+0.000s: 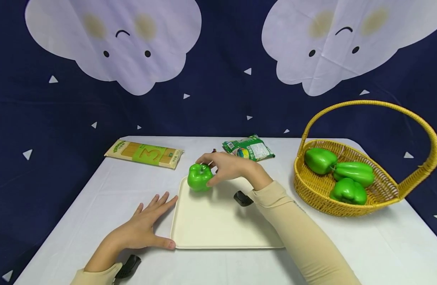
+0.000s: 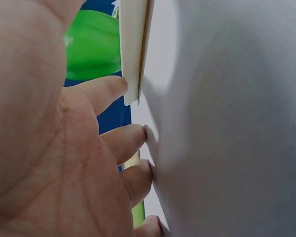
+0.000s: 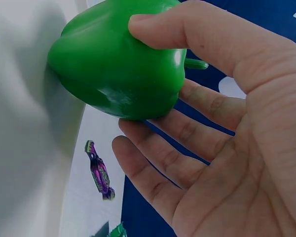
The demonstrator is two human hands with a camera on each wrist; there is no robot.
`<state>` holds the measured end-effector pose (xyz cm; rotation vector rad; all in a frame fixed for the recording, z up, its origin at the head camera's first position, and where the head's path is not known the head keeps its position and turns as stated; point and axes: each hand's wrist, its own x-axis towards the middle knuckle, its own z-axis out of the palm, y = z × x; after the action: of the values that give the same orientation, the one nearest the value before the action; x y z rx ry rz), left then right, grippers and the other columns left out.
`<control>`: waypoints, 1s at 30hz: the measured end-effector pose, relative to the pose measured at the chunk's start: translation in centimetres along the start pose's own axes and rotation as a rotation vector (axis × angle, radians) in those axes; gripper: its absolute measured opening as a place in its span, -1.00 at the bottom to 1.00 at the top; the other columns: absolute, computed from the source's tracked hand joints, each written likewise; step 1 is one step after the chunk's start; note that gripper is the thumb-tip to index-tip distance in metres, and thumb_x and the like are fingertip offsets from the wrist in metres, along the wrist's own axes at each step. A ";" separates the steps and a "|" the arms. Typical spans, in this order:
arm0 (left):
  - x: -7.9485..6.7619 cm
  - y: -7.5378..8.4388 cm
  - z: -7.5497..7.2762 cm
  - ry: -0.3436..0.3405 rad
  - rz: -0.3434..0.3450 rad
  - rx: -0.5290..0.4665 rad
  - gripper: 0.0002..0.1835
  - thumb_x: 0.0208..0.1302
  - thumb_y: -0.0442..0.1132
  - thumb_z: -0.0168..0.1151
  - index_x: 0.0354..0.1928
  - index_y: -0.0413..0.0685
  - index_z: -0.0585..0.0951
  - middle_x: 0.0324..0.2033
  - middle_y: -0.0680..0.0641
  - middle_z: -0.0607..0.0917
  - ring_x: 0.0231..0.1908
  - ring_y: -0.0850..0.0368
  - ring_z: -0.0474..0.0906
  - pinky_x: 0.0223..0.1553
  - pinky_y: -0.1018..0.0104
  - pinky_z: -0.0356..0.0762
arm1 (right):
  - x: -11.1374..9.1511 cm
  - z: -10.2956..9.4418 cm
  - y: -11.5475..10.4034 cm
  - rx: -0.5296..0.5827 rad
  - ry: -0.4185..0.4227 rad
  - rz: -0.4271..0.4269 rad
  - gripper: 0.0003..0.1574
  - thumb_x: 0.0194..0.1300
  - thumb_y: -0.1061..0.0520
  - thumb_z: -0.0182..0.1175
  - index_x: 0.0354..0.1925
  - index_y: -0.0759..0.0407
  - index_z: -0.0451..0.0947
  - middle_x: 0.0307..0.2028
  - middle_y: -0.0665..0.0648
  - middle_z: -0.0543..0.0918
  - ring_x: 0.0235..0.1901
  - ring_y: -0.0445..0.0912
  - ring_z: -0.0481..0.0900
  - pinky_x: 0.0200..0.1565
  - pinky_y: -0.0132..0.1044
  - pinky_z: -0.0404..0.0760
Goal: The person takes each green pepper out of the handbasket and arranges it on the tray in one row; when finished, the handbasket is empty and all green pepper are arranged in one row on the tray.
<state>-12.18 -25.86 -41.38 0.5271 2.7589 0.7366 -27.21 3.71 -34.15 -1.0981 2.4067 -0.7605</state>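
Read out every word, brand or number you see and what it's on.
"3": on the long yellow pack.
That pack's other print: too small to read.
Print on the green packet: too small to read.
Purple wrapper: any print is too blurred to read.

A glossy green pepper is held with its stem up at the far left corner of a cream, rectangular, low-rimmed tray, which is laid flat on the worktop.
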 end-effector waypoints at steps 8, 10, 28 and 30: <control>0.0 -0.1 0.0 -0.005 0.001 0.005 0.41 -0.16 0.44 0.66 0.72 0.18 0.17 0.69 -0.34 0.10 0.65 -0.59 -0.12 0.43 -0.79 -0.29 | 0.6 0.4 -0.2 -0.024 -0.009 -0.013 -0.07 0.24 0.09 0.52 0.52 0.16 0.45 0.40 0.11 0.63 0.31 0.05 0.63 0.43 0.01 0.58; 0.0 -0.1 0.0 -0.005 0.002 0.005 0.41 -0.16 0.44 0.66 0.73 0.18 0.16 0.70 -0.34 0.10 0.65 -0.59 -0.12 0.43 -0.79 -0.29 | 0.7 0.5 -0.2 -0.024 -0.007 -0.009 -0.07 0.25 0.07 0.52 0.52 0.15 0.45 0.40 0.10 0.63 0.31 0.03 0.63 0.42 0.00 0.59; 0.0 0.0 0.0 -0.009 -0.009 -0.003 0.42 -0.17 0.44 0.67 0.73 0.18 0.16 0.70 -0.33 0.09 0.66 -0.59 -0.13 0.44 -0.78 -0.31 | 1.5 1.0 0.5 0.067 0.004 -0.039 -0.03 0.25 0.11 0.56 0.55 0.15 0.42 0.41 0.20 0.62 0.28 0.08 0.68 0.32 -0.09 0.68; 0.0 0.1 -0.1 -0.009 -0.009 -0.003 0.42 -0.17 0.44 0.66 0.73 0.18 0.16 0.70 -0.33 0.09 0.66 -0.59 -0.13 0.44 -0.78 -0.30 | 1.5 1.0 0.4 0.069 0.002 -0.032 -0.01 0.23 0.12 0.57 0.55 0.13 0.42 0.40 0.20 0.62 0.26 0.06 0.69 0.26 -0.17 0.69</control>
<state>-12.23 -25.83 -41.30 0.5155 2.7500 0.7348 -27.82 2.50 -35.37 -1.1110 2.3512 -0.8496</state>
